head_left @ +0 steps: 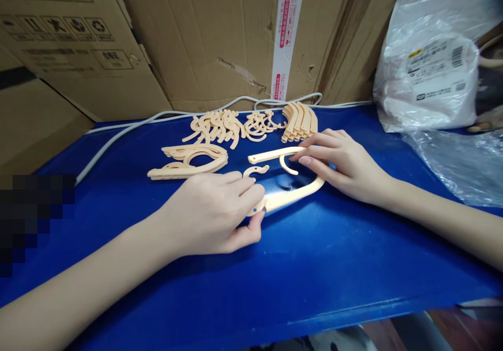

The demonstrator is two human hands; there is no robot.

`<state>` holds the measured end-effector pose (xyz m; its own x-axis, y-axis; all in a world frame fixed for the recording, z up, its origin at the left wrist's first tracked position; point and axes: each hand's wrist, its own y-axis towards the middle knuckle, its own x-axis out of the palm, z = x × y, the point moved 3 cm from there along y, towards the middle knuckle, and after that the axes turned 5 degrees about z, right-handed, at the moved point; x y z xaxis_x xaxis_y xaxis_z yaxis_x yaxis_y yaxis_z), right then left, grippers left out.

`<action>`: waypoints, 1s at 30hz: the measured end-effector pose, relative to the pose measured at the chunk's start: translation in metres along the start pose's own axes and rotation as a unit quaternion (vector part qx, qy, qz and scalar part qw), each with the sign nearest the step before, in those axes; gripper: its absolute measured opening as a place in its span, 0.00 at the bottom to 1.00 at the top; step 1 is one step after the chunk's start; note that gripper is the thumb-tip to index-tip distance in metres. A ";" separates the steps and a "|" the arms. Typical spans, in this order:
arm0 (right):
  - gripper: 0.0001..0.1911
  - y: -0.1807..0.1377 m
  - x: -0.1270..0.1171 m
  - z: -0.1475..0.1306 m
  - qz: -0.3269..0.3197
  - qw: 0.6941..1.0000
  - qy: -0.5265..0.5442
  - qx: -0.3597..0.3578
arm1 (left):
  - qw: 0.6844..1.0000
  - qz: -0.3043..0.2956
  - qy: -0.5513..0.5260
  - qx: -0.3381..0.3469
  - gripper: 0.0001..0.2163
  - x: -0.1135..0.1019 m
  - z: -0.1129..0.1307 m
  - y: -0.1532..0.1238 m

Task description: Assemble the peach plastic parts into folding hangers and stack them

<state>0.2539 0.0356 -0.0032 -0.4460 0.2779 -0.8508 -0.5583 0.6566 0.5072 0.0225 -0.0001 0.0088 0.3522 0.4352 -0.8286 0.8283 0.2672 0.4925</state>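
My left hand (214, 212) pinches the near end of a curved peach plastic hanger arm (293, 194) that lies on the blue table (314, 267). A small peach hook (255, 171) rests just beyond its fingers. My right hand (341, 162) has its fingers closed on the far end of the same arm and touches a straight peach bar (271, 155) with a hooked tip.
Assembled peach hangers (188, 162) lie to the left. Behind them are piles of hooks (231, 125) and stacked curved arms (301, 122). A white cable (129, 128) runs along cardboard boxes (196, 36). A plastic bag (432, 73) sits at the right.
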 end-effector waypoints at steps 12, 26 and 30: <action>0.19 -0.001 0.004 0.006 -0.020 0.999 0.000 0.030 | 0.996 -0.067 -0.065 0.007 0.07 0.008 -0.001 0.002; 0.20 -0.002 0.007 0.014 -0.032 0.996 -0.011 0.082 | 0.995 -0.051 -0.088 -0.002 0.13 0.015 -0.002 -0.003; 0.20 -0.002 0.006 0.012 -0.023 0.996 -0.007 0.084 | 0.990 -0.071 -0.115 -0.027 0.14 0.014 -0.003 -0.002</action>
<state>0.2604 0.0447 -0.0112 -0.4129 0.2541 -0.8746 -0.4515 0.7769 0.4388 0.0244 0.0084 -0.0032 0.3292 0.1842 -0.9261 0.8541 0.3600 0.3752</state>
